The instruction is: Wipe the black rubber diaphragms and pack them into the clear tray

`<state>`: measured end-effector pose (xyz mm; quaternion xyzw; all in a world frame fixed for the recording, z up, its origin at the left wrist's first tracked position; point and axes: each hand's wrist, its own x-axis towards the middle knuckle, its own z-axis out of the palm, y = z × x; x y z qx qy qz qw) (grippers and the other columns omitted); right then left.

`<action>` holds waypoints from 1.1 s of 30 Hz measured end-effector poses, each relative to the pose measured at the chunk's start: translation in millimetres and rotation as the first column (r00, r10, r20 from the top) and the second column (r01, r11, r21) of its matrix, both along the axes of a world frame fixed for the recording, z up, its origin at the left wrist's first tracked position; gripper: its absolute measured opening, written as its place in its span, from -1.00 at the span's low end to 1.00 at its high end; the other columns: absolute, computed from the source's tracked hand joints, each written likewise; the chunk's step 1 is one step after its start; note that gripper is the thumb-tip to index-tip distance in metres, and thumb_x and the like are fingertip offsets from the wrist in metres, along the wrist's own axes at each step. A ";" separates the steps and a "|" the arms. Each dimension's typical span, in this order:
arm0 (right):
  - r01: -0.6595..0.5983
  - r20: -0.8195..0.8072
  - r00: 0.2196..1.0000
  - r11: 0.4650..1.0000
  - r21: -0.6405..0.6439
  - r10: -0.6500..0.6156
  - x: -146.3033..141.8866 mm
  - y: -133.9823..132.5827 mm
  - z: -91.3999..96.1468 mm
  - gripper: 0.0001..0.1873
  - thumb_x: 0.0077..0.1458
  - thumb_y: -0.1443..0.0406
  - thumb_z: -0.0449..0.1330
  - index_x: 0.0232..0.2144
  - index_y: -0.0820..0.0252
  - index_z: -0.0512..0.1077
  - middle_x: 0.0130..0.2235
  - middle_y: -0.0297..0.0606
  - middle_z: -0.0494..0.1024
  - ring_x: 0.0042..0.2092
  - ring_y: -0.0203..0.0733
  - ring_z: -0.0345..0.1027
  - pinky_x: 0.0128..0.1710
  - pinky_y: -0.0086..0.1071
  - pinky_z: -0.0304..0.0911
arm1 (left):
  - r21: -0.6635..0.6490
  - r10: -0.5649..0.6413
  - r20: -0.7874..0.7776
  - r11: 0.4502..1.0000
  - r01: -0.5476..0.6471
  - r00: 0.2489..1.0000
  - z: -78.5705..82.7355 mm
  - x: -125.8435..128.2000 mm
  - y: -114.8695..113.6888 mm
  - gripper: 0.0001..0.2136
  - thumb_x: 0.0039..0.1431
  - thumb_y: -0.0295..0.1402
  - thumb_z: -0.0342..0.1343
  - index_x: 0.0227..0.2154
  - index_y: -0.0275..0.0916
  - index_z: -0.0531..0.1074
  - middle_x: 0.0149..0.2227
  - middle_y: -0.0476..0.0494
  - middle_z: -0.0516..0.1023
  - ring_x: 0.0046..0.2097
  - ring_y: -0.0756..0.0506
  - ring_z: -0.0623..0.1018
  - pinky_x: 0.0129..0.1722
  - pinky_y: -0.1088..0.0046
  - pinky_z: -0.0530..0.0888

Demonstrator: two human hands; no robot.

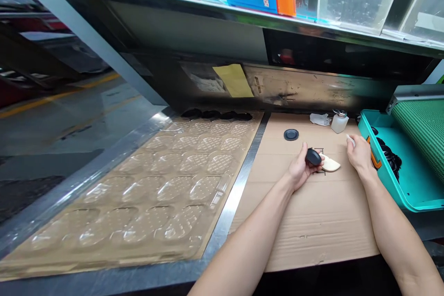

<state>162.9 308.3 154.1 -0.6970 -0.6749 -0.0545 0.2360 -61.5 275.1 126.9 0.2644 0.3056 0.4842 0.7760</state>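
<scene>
In my left hand [299, 170] is a small black oval plastic part [313, 157], gripped between thumb and fingers. Just beyond those fingers, on the cardboard, lies a cream half-round piece [330, 163]; its left end is hidden behind the hand. My right hand [359, 153] is closed near the teal bin, apart from the black part. A small white thing [351, 139] sticks out of its fingers; its kind I cannot make out. Another black oval part [291, 134] rests flat on the cardboard [277, 222], farther back than my left hand.
To the left spreads a clear plastic blister tray [145, 189], with several black parts [211, 114] in its far row. A bottle [339, 122] and crumpled white tissue [319, 119] stand at the back. The teal bin [411, 206] holds black parts, beside a green conveyor belt [425, 125]. A shelf overhangs.
</scene>
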 end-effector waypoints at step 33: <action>-0.558 -0.137 0.824 0.829 -0.028 0.550 -82.8 -30.5 14.3 -0.73 0.32 0.19 0.06 -0.13 0.15 0.51 -0.16 -0.17 0.57 -0.11 -0.15 0.44 -0.06 -0.35 0.30 | -0.048 -0.006 0.111 0.999 0.011 0.994 -9.6 15.0 7.6 -0.34 0.28 0.27 -0.21 -0.47 -0.28 0.41 -0.59 -0.13 0.45 -0.59 -0.04 0.43 -0.55 0.42 0.42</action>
